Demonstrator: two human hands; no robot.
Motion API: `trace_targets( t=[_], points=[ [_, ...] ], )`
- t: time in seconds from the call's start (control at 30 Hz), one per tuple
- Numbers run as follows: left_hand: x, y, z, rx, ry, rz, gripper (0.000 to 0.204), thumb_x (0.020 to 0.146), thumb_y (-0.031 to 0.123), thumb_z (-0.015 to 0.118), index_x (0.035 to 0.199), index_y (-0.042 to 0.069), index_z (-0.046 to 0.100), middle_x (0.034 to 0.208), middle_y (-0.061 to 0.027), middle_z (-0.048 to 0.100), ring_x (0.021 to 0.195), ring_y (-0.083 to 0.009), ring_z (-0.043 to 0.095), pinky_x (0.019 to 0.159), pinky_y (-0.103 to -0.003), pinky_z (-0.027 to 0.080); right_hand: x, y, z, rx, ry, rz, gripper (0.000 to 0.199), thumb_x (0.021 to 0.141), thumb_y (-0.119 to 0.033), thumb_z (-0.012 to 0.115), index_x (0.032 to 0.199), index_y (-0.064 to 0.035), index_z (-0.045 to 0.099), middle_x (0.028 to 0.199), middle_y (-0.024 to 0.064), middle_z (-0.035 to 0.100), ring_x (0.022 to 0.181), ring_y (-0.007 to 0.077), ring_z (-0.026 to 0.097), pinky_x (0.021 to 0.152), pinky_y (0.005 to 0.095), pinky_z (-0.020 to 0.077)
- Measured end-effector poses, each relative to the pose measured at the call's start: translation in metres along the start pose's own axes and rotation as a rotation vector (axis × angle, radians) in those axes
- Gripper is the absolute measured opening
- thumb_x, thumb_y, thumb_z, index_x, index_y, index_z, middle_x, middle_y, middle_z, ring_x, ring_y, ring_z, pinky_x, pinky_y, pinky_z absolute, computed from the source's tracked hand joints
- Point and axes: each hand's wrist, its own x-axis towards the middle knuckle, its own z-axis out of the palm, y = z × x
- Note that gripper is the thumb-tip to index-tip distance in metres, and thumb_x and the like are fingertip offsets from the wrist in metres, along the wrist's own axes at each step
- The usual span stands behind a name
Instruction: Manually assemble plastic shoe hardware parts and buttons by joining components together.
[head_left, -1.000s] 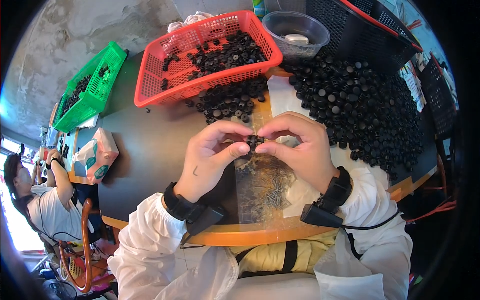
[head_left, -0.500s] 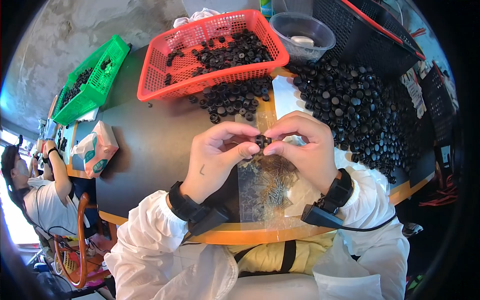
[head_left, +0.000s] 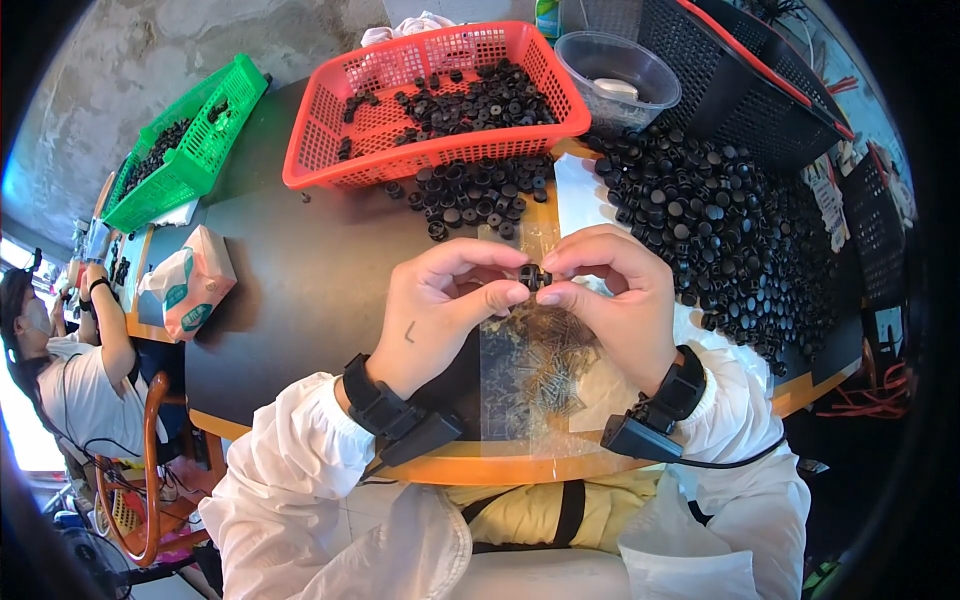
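Note:
Between the fingertips of both hands is a small round black plastic part [head_left: 533, 278], held over the table. My left hand [head_left: 437, 307] pinches it from the left with thumb and fingers. From the right, my right hand [head_left: 615, 290] grips its other side the same way. Below the hands lies a scatter of thin metal pins or screws [head_left: 556, 372] on clear plastic. Just beyond the fingers sit loose black ring-shaped parts [head_left: 470, 196], and a large heap of black round-capped parts [head_left: 715, 220] spreads to the right.
A red basket [head_left: 330, 178] with black parts stands at the back, beside a clear tub [head_left: 625, 108] and a black crate [head_left: 740, 95]. At left are a green basket [head_left: 205, 160] and a tissue pack [head_left: 195, 285]. A co-worker [head_left: 85, 370] sits far left.
The view has shifted slightly. Both hands keep pinching the black part, with only small changes in their position.

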Motion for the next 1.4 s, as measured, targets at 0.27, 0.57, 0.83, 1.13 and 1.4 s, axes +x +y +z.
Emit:
trace_targets(
  t=[0.27,0.57,0.83,1.13,1.4],
  points=[
    [-0.003,0.004,0.006,0.036,0.019,0.021,0.024,0.084,0.000,0.070,0.107,-0.001,0.066,0.099,-0.0064,0.068,0.087,-0.0096,0.063,0.079,-0.024,0.052,-0.001,-0.002,-0.002,0.082,-0.044,0.088,0.024,0.077,-0.005,0.077,0.100,-0.0037,0.068,0.092,0.0033,0.063,0.080,0.0091,0.058,0.071,0.0222,0.0470],
    [0.001,0.008,0.001,0.492,-0.061,0.401,0.023,0.080,0.008,0.076,0.102,0.001,0.071,0.100,-0.0053,0.053,0.086,-0.0142,0.054,0.074,-0.026,0.048,0.002,0.002,-0.006,0.020,-0.436,0.100,0.040,0.091,-0.044,0.062,0.097,-0.0042,0.060,0.075,0.0057,0.051,0.065,0.0139,0.049,0.060,0.0269,0.0389],
    [-0.006,0.010,0.010,0.430,-0.142,0.502,0.035,0.069,0.010,0.082,0.102,0.007,0.071,0.092,-0.0047,0.062,0.081,-0.0176,0.059,0.071,-0.030,0.049,-0.003,-0.009,-0.008,0.009,-0.408,0.060,0.027,0.078,-0.020,0.077,0.066,-0.0032,0.060,0.054,0.0024,0.049,0.048,0.0086,0.042,0.045,0.0275,0.0340],
    [-0.007,0.009,0.003,0.587,-0.275,0.762,0.032,0.063,0.006,0.082,0.094,0.009,0.072,0.082,-0.0050,0.065,0.071,-0.0210,0.063,0.063,-0.030,0.050,-0.005,-0.013,-0.005,-0.053,-0.489,-0.095,0.019,0.076,-0.015,0.074,0.070,-0.0028,0.061,0.057,0.0045,0.053,0.049,0.0144,0.047,0.047,0.0289,0.0373],
    [-0.001,0.007,0.003,0.591,-0.136,0.738,0.042,0.063,0.004,0.082,0.104,0.011,0.073,0.082,-0.0037,0.062,0.070,-0.0200,0.060,0.062,-0.031,0.049,0.006,-0.006,-0.015,-0.112,-0.533,-0.084,0.031,0.076,-0.028,0.080,0.088,-0.0045,0.063,0.071,0.0022,0.054,0.059,0.0151,0.050,0.054,0.0276,0.0396]
  ],
)
